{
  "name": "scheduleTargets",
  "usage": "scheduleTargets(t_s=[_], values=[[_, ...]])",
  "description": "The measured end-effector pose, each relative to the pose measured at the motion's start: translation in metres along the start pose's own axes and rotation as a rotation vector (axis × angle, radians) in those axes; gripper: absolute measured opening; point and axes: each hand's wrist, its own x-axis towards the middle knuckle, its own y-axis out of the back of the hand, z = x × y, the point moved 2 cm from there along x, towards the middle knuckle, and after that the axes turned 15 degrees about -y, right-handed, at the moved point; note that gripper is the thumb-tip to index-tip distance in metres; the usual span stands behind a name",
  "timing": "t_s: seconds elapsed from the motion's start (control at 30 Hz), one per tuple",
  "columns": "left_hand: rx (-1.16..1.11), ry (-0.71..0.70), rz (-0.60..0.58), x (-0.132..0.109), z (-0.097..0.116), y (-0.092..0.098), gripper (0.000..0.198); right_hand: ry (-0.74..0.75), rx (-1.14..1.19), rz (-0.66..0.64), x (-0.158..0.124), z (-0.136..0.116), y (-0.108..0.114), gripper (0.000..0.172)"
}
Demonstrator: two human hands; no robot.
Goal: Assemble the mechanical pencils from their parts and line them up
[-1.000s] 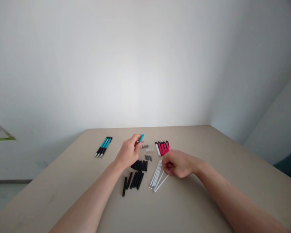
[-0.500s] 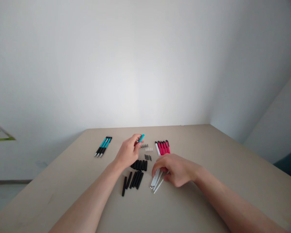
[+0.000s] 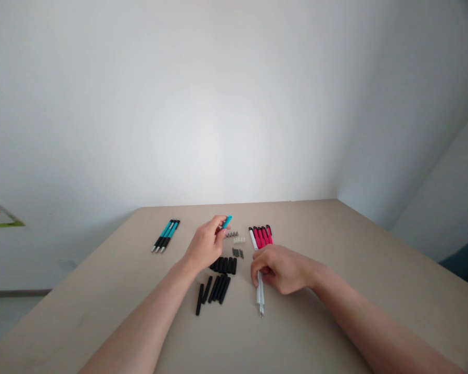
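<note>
My left hand is raised a little above the table and pinches a short cyan pen barrel that points up and to the right. My right hand is curled round a bunch of thin white refills, whose metal tips stick out toward me just above the table. Between my hands lie short black grip sleeves and longer black pen parts. Small springs, metal tips and white pieces lie beyond them.
A row of pink pen barrels and one white one lies beyond my right hand. Three finished cyan and black pens lie at the far left of the beige table. A white wall stands behind the table.
My right hand has gathered the fanned-out white refills into one tight bunch and turned them so that they point toward me. My left hand has stayed still with the cyan barrel.
</note>
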Motion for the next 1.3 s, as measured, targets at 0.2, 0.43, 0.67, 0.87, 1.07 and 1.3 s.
scheduleTargets(t_s=[0.2,0.43,0.67,0.87,1.07,1.3], values=[[-0.006,0.003,0.003,0.0,0.0,0.0,0.023,-0.01,0.001,-0.008,0.001,0.002,0.0,0.03],[0.0,-0.007,0.012,-0.001,-0.002,0.0,0.023,-0.053,-0.023,0.005,0.0,0.005,0.0,0.028],[-0.004,0.0,0.008,-0.001,-0.002,0.0,0.024,-0.114,-0.022,-0.002,-0.002,0.006,0.003,0.027],[-0.007,-0.004,0.006,0.0,-0.001,0.001,0.024,-0.131,-0.008,-0.013,-0.003,0.007,0.004,0.03],[0.009,-0.007,-0.003,0.0,-0.001,0.001,0.024,-0.125,0.009,-0.017,-0.002,0.009,0.002,0.025],[0.007,0.0,-0.007,-0.001,-0.001,0.001,0.024,-0.101,0.017,-0.016,-0.001,0.012,0.0,0.024]])
